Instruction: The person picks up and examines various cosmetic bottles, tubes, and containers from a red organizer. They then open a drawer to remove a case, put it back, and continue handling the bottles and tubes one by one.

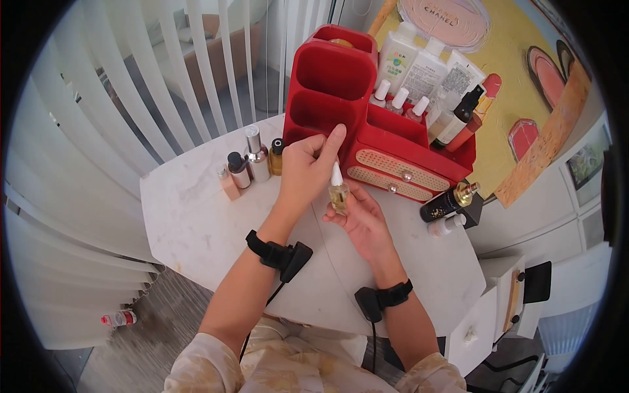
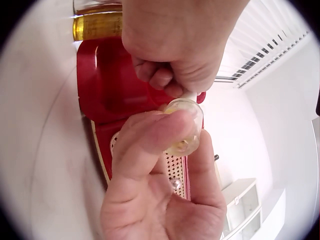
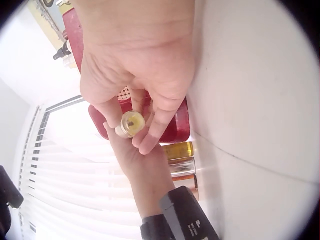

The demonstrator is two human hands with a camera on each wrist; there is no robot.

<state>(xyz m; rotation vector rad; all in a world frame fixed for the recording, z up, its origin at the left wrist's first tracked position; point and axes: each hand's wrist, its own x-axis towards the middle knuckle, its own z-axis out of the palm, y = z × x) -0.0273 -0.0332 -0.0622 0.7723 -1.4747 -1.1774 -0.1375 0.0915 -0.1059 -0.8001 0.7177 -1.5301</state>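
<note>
A small nail polish bottle (image 1: 339,196) of clear glass with yellowish liquid is held up, slightly tilted, over the table in front of the red organizer. My right hand (image 1: 367,226) pinches its glass body between thumb and fingers; the right wrist view shows the bottle's round base (image 3: 132,123) facing the camera. Above it, my left hand (image 1: 304,167) has its fingers curled at the tapered white cap (image 1: 337,174), thumb pointing up. In the left wrist view those fingers (image 2: 160,77) hide most of the cap, and the right thumb overlaps the glass.
The red organizer (image 1: 386,141) holds several bottles and has two woven-front drawers. Left of it stand several cosmetic bottles (image 1: 257,157) on the white table (image 1: 190,216). A black gold-topped bottle (image 1: 445,203) and a small white-capped bottle (image 1: 447,225) are at the right.
</note>
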